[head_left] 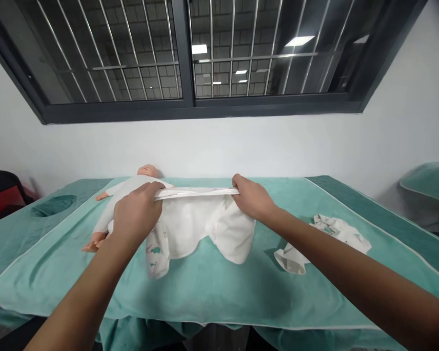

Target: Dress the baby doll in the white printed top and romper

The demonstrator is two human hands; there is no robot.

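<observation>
A white baby garment hangs stretched between my hands, its upper edge pulled into a taut, nearly level band. My left hand is closed on the left end of that band, and my right hand pinches the right end. On the left hangs a narrow part with a green and pinkish print; the rest is plain white with a wavy lower edge. Behind my left hand, a baby doll in white clothing lies on the bed, partly hidden by my hand and the garment.
A second, crumpled white printed garment lies to the right, partly behind my right forearm. A teal cover spreads over the bed, which has a round hollow at left. Behind stand a white wall and a barred window. A red-black chair is at left.
</observation>
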